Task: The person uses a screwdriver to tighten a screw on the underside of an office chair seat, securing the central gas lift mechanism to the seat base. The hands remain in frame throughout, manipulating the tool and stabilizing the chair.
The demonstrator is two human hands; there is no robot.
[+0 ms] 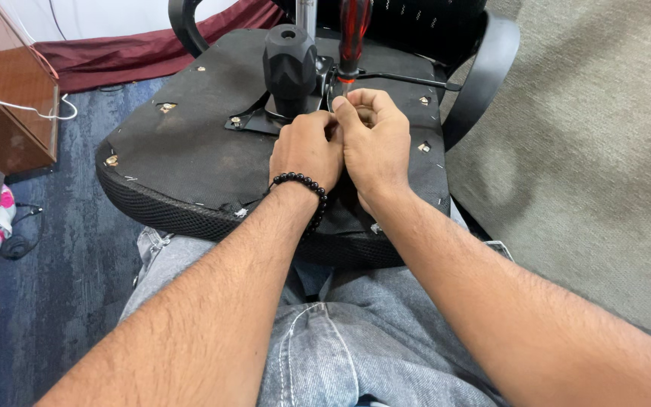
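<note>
**Hands pinched together at the chair mechanism**

While the upturned chair seat [190, 151] is rested across the lap, both hands are closed narrowly at its far middle, just near of the black mechanism [289, 60]. The left hand [307, 151] and right hand [374, 136] are pressed together, fingertips pinched on something too small to tell. A red-handled screwdriver [354, 34] is stood upright just beyond; it is judged best kept vertical. No containers are seen.

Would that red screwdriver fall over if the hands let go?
Probably yes: the screwdriver stands upright on its thin tip, steadied only by the right hand and left hand. Its rounded handle would likely roll across the flat chair seat underside.
</note>
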